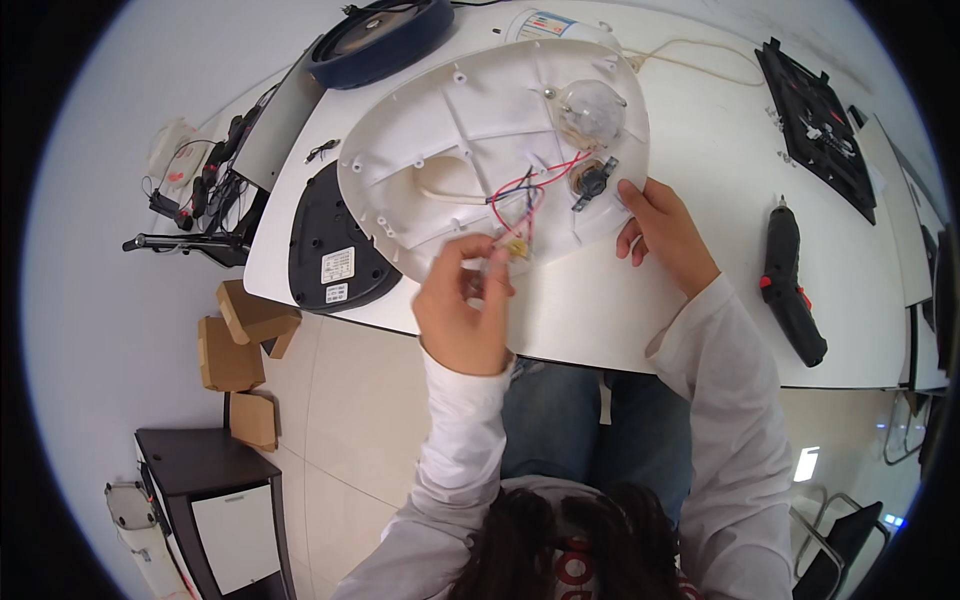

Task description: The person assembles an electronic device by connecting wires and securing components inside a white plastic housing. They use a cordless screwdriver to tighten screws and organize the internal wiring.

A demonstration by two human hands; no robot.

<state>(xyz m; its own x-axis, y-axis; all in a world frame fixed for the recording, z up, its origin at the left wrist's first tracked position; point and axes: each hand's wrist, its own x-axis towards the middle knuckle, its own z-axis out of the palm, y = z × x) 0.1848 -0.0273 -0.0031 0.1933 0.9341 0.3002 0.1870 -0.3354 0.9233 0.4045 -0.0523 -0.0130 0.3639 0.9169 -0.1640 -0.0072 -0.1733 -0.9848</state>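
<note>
A large white plastic shell (400,180), ribbed inside, lies hollow side up on the table before me. Between the fingertips of my left hand (465,300) is a small yellowish circuit board (517,247), held over the shell's near edge. Red and dark wires (527,190) run from the board toward a round dark motor-like part (592,180) fixed at the shell's right side. Beyond that part sits a round translucent cover (592,112). My right hand (660,228) grips the shell's right rim, thumb on top and fingers partly curled beneath.
To the right lies a black cordless screwdriver (785,275), with an open black tool case (820,130) behind it. A black base plate (335,250) rests left of the shell. Behind stands a dark blue round object (380,45). Cardboard boxes (235,350) and a dark cabinet (205,465) are on the floor.
</note>
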